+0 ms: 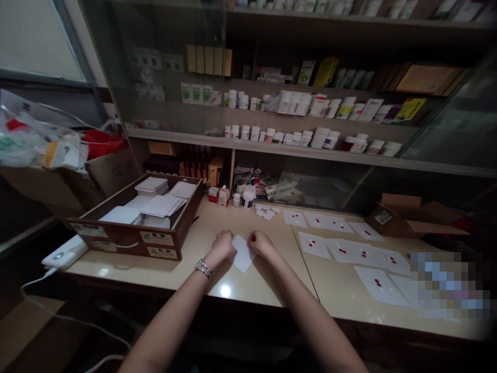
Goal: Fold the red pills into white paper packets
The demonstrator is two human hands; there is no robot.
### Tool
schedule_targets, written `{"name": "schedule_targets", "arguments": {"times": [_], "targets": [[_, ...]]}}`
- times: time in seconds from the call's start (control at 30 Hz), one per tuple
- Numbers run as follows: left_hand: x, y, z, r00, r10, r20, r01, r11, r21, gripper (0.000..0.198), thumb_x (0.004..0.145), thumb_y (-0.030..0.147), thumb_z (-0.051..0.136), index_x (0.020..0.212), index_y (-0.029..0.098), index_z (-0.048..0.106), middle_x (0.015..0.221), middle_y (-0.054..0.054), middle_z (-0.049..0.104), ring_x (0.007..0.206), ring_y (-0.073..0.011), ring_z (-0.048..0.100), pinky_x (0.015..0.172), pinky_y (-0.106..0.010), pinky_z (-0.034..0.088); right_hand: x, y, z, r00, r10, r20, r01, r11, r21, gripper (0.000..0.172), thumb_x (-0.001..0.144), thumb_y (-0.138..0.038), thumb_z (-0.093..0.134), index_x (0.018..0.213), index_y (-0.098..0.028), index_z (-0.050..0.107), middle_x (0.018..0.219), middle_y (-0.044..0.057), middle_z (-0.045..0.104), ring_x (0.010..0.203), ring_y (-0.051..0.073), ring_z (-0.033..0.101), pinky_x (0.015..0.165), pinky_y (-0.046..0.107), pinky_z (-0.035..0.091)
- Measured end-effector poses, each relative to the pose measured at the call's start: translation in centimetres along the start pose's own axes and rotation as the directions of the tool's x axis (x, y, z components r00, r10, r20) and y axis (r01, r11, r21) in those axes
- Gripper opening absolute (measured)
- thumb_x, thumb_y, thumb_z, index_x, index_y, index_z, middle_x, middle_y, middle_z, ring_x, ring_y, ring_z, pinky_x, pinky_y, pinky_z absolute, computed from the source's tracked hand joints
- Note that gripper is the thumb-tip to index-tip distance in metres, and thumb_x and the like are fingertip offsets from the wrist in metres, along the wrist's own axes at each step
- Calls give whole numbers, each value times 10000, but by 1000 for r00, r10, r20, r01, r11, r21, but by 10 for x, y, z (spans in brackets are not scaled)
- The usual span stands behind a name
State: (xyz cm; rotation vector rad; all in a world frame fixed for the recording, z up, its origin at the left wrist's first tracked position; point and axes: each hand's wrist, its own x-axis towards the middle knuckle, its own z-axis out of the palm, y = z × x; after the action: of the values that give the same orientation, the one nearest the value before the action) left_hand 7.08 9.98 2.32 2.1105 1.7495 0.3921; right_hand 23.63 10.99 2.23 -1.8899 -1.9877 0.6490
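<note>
Paper square, white (243, 255), flat on cream counter (194, 267), between left hand (223, 246) and right hand (262, 244); curled fingers (231, 241) of both hands meet its upper edges (pinching or merely resting: cannot tell). Red speck on right hand, too small to identify. Metal wristwatch (204, 268) on left wrist. Also present: wooden drawer (124, 241) of white paper stacks (159, 205) at left; white sheets with red marks (341, 251) at right; medicine bottles (295, 103) shelved behind glass.
</note>
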Motion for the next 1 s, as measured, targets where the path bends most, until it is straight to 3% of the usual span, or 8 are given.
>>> {"name": "schedule_targets", "arguments": {"times": [0.17, 0.3, 0.4, 0.57, 0.73, 0.87, 1.0], "targets": [[-4, 5, -6, 1000, 0, 15, 0, 1000, 1, 324, 583, 102, 653, 901, 125, 592, 1012, -146, 628, 1004, -271, 573, 819, -292, 439, 2, 4, 5, 999, 4, -35, -4, 1000, -3, 186, 654, -112, 602, 834, -159, 606, 806, 56, 649, 707, 159, 558, 574, 223, 333], [-6, 8, -10, 1000, -23, 14, 23, 1000, -2, 345, 585, 114, 663, 918, 135, 580, 1011, -131, 629, 1012, -268, 572, 822, -287, 435, 5, 7, 9, 1000, 11, -3, -11, 999, 43, 274, 631, -70, 578, 886, -167, 597, 816, 41, 649, 687, 148, 567, 557, 216, 330], [-8, 9, -10, 1000, -9, 2, 9, 1000, 7, 358, 594, 105, 645, 944, 131, 575, 1022, -142, 628, 1009, -269, 574, 824, -291, 433, 4, 7, 7, 999, 25, -46, -25, 1000, -4, 362, 619, -51, 564, 963, -165, 579, 810, 44, 648, 681, 154, 567, 552, 221, 316], [-11, 9, -8, 1000, -4, -26, 4, 1000, 13, 377, 600, 81, 611, 975, 114, 580, 1019, -156, 635, 990, -262, 584, 814, -293, 435, -2, 3, 4, 998, 19, -63, -22, 999, -44, 364, 604, -17, 528, 933, -164, 580, 807, 62, 644, 706, 174, 563, 571, 236, 320], [-7, 4, -4, 999, -13, -47, 10, 999, -44, 335, 593, 78, 632, 928, 93, 621, 983, -167, 657, 936, -268, 608, 770, -288, 448, -2, 3, -1, 985, -137, -104, 158, 958, 238, 276, 655, -42, 478, 891, -173, 535, 739, 16, 592, 676, 143, 546, 589, 212, 373], [-1, -2, -4, 999, -49, 8, 49, 953, -299, 215, 695, 163, 631, 898, 92, 641, 906, -134, 690, 791, -221, 642, 644, -253, 457, -1, 8, -8, 970, -219, -108, 243, 838, 489, 242, 694, -126, 490, 929, -183, 481, 711, -17, 534, 635, 132, 525, 570, 210, 410], [-1, -3, -9, 990, -40, -132, -17, 915, -404, 179, 788, 232, 564, 898, 110, 636, 904, -96, 692, 759, -177, 622, 629, -230, 443, -5, 11, -11, 972, -228, -61, 211, 725, 656, 307, 682, -176, 546, 978, -186, 468, 733, -13, 535, 657, 139, 545, 556, 216, 428]]}}
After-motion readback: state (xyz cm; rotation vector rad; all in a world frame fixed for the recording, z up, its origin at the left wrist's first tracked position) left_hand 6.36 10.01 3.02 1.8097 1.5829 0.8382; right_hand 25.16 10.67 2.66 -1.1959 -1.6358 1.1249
